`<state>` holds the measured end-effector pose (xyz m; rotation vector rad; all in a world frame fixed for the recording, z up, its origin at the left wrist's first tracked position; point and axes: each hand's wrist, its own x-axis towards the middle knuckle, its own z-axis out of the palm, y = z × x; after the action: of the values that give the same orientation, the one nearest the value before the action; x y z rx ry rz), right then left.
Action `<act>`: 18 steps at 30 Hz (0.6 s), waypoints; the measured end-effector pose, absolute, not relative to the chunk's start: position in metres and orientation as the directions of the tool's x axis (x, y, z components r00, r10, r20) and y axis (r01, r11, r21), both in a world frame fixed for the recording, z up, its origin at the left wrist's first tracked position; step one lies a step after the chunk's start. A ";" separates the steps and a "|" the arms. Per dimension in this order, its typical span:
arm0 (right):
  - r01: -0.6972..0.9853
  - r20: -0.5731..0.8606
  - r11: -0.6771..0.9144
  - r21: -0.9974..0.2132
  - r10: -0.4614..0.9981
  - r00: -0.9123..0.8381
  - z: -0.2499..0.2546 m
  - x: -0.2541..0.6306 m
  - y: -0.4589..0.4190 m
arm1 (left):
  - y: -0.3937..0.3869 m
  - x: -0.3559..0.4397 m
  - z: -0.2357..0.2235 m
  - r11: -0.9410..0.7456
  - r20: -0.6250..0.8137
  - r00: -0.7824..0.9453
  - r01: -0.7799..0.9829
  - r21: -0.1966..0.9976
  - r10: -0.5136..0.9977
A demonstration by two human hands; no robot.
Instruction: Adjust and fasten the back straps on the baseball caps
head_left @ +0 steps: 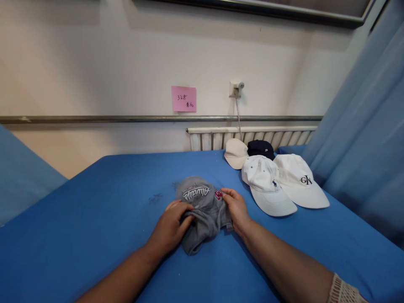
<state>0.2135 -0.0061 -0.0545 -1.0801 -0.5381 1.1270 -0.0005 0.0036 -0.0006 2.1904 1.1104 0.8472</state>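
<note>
Only got the head view here. Grey cap (206, 212) is sitting crumpled around the middle of the blue bench (94, 231), white "Always" lettering facing up and some red stitching at its right side. Left hand (170, 223) has its fingers clamped on a fold at the cap's near left, and the right hand (237, 209) has thumb and fingers pinched on its right edge, right by the red bit.

Over on the right there's a bunch of other caps: a cream cap (236, 152) and a navy cap (260, 149) side by side at the far edge, then nearer, a white cap with a little blue logo (260, 174) overlapping a white "CK" cap (293, 170). Pink note (184, 99)'s stuck on the wall (126, 75) behind.
</note>
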 end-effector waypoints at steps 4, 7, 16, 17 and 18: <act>-0.424 -0.154 0.047 -0.905 0.891 0.427 -0.054 0.213 -0.007 | 0.017 -0.005 -0.005 -0.231 0.159 0.227 0.340 0.912 0.961; -0.332 -0.126 0.043 -0.942 0.873 0.471 -0.054 0.214 -0.005 | 0.025 -0.006 -0.009 -0.063 0.042 0.142 0.148 0.987 0.989; 0.310 0.529 0.462 -0.831 0.828 0.183 -0.028 0.205 -0.034 | 0.038 -0.009 -0.011 0.049 -0.053 0.055 0.076 0.996 0.997; 0.370 0.579 0.531 -0.762 0.815 0.021 -0.023 0.202 -0.041 | 0.038 -0.008 -0.010 0.053 -0.057 0.051 0.080 0.995 0.997; 0.415 0.591 0.585 -0.697 0.796 -0.129 -0.019 0.199 -0.048 | 0.037 -0.008 -0.008 0.056 -0.060 0.050 0.081 0.995 0.997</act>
<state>0.1990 -0.0477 -0.0188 -1.0007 -1.7506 0.4477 -0.0080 0.0368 -0.0085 1.2488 1.2552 1.0887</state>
